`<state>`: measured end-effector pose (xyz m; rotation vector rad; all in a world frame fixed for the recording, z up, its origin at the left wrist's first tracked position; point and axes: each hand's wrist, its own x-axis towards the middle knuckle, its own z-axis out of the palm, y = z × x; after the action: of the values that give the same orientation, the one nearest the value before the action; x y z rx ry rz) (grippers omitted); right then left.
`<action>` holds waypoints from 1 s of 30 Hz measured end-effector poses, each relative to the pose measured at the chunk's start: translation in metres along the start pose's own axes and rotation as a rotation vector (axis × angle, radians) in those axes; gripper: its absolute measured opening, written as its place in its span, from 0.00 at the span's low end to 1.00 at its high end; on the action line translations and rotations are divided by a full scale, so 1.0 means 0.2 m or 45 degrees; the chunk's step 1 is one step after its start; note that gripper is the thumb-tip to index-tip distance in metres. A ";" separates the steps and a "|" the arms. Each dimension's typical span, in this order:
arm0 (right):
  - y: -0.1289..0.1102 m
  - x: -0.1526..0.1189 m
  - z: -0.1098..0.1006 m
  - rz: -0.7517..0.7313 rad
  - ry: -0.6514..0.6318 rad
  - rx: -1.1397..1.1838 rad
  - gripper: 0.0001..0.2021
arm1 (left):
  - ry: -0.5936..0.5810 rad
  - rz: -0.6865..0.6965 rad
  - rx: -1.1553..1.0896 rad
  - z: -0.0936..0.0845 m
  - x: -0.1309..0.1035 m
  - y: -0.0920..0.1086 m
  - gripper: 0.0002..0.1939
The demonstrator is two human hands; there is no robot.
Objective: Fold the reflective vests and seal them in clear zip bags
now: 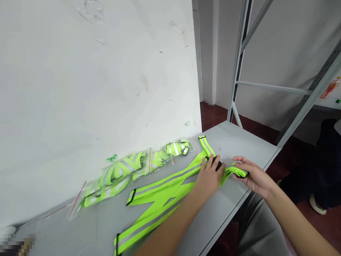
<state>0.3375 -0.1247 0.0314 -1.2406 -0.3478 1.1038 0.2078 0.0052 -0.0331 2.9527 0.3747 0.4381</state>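
Neon yellow-green straps [157, 202] with grey reflective stripes and black end buckles lie spread across the grey tabletop [106, 227]. My left hand [209, 177] rests on them, fingers spread over a black piece [217, 163] where the straps meet. To its right, near the table's edge, my right hand [253, 176] grips a folded strap end [238, 171] between thumb and fingers. Several clear zip bags [119, 174] with similar straps inside lie along the wall, left of and behind my hands.
A white wall [101, 89] borders the table's far side. A metal shelf frame [237, 71] stands at the table's right end. At the far right are a person's dark-clothed leg [306, 177] and an orange bottle [329, 89].
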 end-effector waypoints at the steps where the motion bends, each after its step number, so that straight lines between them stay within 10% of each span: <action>1: 0.00 0.02 0.03 0.003 0.004 0.093 0.09 | -0.017 0.026 -0.017 -0.01 -0.03 0.03 0.23; 7: 0.08 0.17 0.15 -0.024 -0.021 0.097 0.06 | -0.095 0.073 -0.279 -0.09 -0.22 0.08 0.21; 15: 0.21 0.20 0.14 -0.563 0.065 -1.256 0.17 | -0.106 0.036 -0.360 -0.12 -0.29 0.06 0.24; 22: 0.13 0.24 0.18 -0.343 -0.107 -1.593 0.32 | -0.106 0.059 -0.316 -0.13 -0.28 0.07 0.26; 30: 0.15 0.20 0.11 -0.370 0.254 -1.565 0.22 | -0.084 0.053 -0.283 -0.11 -0.28 0.06 0.26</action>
<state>0.3270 -0.0816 -0.0008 -2.2439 -1.1066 0.4329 0.1510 -0.0185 -0.0249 2.7542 0.2403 0.3598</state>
